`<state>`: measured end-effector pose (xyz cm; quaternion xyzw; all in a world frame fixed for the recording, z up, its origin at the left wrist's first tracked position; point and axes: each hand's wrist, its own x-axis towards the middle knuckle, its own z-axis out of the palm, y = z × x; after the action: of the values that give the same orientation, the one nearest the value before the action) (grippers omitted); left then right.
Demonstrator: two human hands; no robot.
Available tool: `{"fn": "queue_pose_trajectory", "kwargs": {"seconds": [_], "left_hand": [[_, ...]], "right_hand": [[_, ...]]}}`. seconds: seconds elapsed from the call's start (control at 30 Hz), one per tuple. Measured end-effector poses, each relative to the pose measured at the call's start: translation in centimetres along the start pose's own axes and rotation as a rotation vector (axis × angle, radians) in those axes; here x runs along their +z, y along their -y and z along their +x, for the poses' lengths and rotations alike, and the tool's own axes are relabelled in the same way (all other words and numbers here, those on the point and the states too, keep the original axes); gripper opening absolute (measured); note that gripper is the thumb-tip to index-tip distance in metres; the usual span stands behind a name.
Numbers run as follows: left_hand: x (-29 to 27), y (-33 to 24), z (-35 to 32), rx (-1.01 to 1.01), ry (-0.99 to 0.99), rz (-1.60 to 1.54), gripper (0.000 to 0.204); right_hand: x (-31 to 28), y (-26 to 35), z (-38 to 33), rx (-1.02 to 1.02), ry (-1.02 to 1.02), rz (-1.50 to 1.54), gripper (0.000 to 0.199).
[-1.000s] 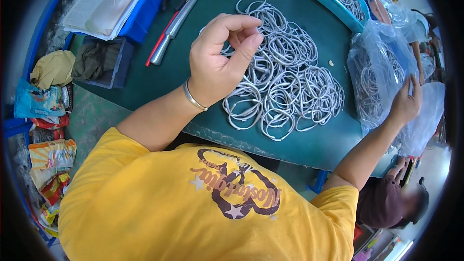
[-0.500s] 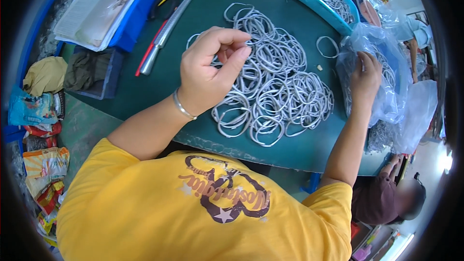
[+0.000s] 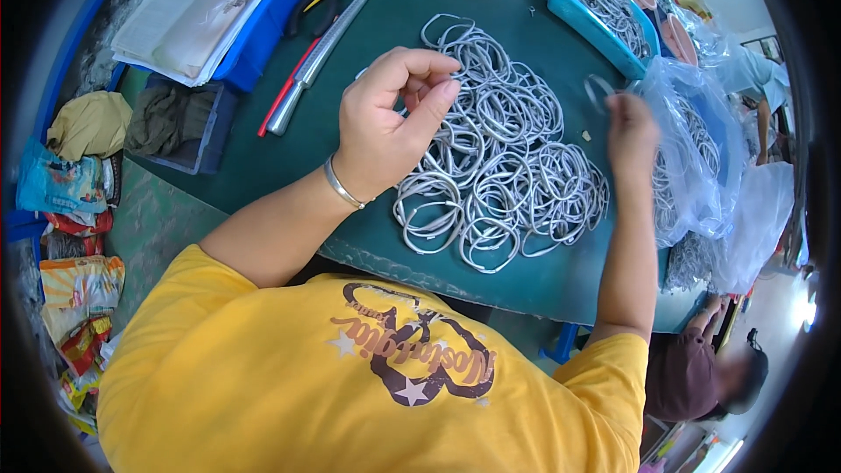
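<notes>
A heap of grey cable coils (image 3: 499, 166) lies on the green table mat (image 3: 289, 158). My left hand (image 3: 390, 123) hovers over the heap's left side, thumb and fingertips pinched together; whether anything is between them is too small to tell. My right hand (image 3: 631, 136), blurred, is raised at the heap's right edge beside a clear plastic bag of coils (image 3: 696, 158). It grips one grey cable coil (image 3: 599, 88), which stands above the fingers.
A blue bin of coils (image 3: 604, 13) sits at the back right. A metal rod (image 3: 320, 57) and a red stick lie at the left, beside a blue tray of papers (image 3: 201, 9). Another person (image 3: 714, 372) is at the lower right.
My right hand has come left out of the plastic bag toward the heap, carrying a coil. My left hand stays above the heap, its fingers drawn closer together.
</notes>
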<state>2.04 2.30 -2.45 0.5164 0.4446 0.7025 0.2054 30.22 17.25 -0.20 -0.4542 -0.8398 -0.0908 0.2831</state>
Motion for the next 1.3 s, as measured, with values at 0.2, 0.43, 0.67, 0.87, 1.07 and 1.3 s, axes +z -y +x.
{"fn": "queue_pose_trajectory", "kwargs": {"seconds": [0.2,0.43,0.67,0.87,1.07,1.3], "left_hand": [[-0.6,-0.8,-0.2,-0.027,0.049,-0.006,0.02],[-0.3,-1.0,-0.5,-0.032,0.073,-0.006,0.021],[0.3,-0.8,-0.2,0.002,0.183,0.125,0.028],[0.4,-1.1,-0.7,-0.059,0.272,0.133,0.036],[0.3,-1.9,-0.9,-0.019,0.344,0.157,0.016],[0.9,-1.7,-1.7,-0.289,0.231,-0.006,0.023]], "right_hand": [[-11.5,-4.5,3.3,0.096,-0.276,-0.47,0.012],[-6.5,1.2,0.4,-0.127,-0.207,0.005,0.016],[-1.1,12.3,-2.2,-0.246,0.196,0.445,0.018],[-2.2,12.9,-3.3,0.221,0.132,1.013,0.008],[-2.1,13.4,-4.7,0.519,0.156,1.254,0.021],[-2.0,13.5,-4.3,0.065,-0.053,0.788,0.01]]}}
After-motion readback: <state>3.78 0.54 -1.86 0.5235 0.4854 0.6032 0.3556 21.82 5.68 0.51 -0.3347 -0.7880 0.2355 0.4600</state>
